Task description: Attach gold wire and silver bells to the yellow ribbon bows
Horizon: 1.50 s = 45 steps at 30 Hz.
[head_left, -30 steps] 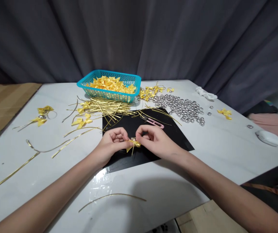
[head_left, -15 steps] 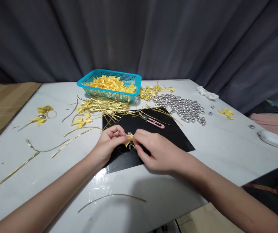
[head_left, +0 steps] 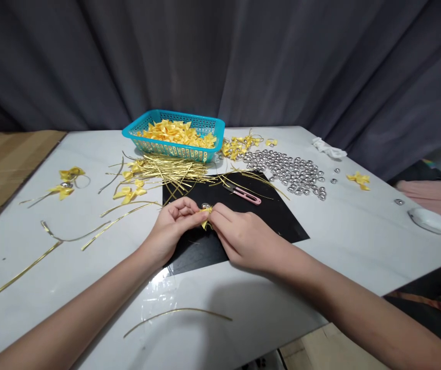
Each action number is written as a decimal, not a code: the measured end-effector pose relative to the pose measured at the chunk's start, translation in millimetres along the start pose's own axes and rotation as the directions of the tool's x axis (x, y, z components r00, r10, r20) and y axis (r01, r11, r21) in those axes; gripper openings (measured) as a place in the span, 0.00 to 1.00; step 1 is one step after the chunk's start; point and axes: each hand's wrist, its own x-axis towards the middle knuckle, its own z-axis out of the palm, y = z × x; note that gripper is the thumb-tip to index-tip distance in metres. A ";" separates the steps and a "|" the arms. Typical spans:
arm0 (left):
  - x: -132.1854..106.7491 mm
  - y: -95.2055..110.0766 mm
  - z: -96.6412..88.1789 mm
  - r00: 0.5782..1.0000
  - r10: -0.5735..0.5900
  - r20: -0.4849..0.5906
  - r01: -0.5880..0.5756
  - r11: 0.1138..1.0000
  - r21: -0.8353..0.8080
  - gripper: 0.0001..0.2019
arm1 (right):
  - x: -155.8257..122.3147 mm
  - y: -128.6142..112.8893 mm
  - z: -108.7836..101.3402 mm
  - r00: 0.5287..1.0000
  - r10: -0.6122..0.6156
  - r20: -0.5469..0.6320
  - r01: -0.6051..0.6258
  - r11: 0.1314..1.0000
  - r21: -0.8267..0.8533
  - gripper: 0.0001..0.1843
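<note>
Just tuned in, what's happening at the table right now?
The left hand and right hand pinch a small yellow bow between their fingertips above the black mat. Behind it lie loose gold wires, a pink clipper, silver bells and a blue basket of bows.

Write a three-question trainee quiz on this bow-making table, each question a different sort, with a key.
1. True or false: the left hand and right hand both pinch the same small yellow bow.
2. Multiple choice: the pink cutter lies on
A. the blue basket
B. the black mat
C. the brown board at the table's left edge
3. Fill in: the heap to the right of the basket, beyond the mat, is made of small ____ beads.

Key
1. True; the fingertips of both meet on it above the mat.
2. B
3. silver
</note>
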 end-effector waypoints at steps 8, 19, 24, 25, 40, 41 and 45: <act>-1.0 1.5 1.1 1.000 -0.006 -0.024 0.006 1.000 -0.006 0.12 | -1.5 -0.6 0.6 0.998 -0.021 0.056 0.028 0.990 -0.135 0.16; -0.2 -1.6 1.3 0.996 0.060 -0.063 -0.057 0.997 0.042 0.13 | 1.6 -1.7 3.8 0.998 0.038 0.054 -0.037 0.999 -0.012 0.10; 0.2 1.4 3.9 0.995 0.033 -0.092 -0.035 0.999 -0.019 0.18 | 1.5 -0.7 5.2 0.990 0.140 -0.016 -0.132 0.965 0.228 0.09; 0.3 1.8 4.3 0.995 0.034 -0.094 -0.036 0.999 -0.021 0.18 | 1.8 -1.3 5.6 0.986 0.168 -0.023 -0.153 0.940 0.305 0.08; -0.4 -1.6 2.4 0.997 0.058 -0.043 -0.058 0.998 -0.002 0.16 | 6.8 -12.4 23.7 0.881 0.463 0.098 -0.328 0.448 0.832 0.15; -0.6 -1.8 2.4 0.998 0.056 -0.043 -0.056 0.998 -0.002 0.16 | 6.7 -12.2 23.7 0.876 0.471 0.107 -0.335 0.432 0.837 0.15; -2.6 -0.8 2.1 0.998 0.040 -0.044 -0.041 0.999 -0.014 0.15 | 6.4 -12.2 24.1 0.875 0.477 0.082 -0.331 0.465 0.821 0.15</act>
